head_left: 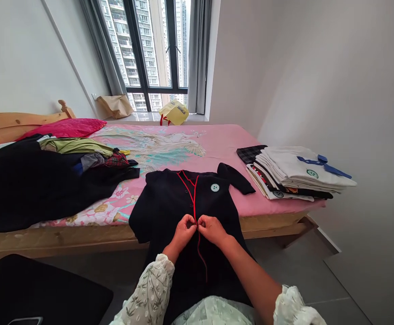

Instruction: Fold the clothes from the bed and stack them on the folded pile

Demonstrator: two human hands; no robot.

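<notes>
A dark navy shirt (170,203) with red piping and a round white badge lies front-up over the bed's near edge and hangs down toward my lap. My left hand (183,231) and my right hand (212,229) meet at its front opening, fingers pinched on the red-trimmed edges about halfway down. Both hands are closed on the cloth, thumbs nearly touching.
A stack of folded white and dark clothes (295,174) sits at the bed's right corner. A heap of unfolded dark and coloured clothes (41,176) covers the left side. The bed (190,140) has a pink sheet and a wooden frame. Bags stand on the window sill.
</notes>
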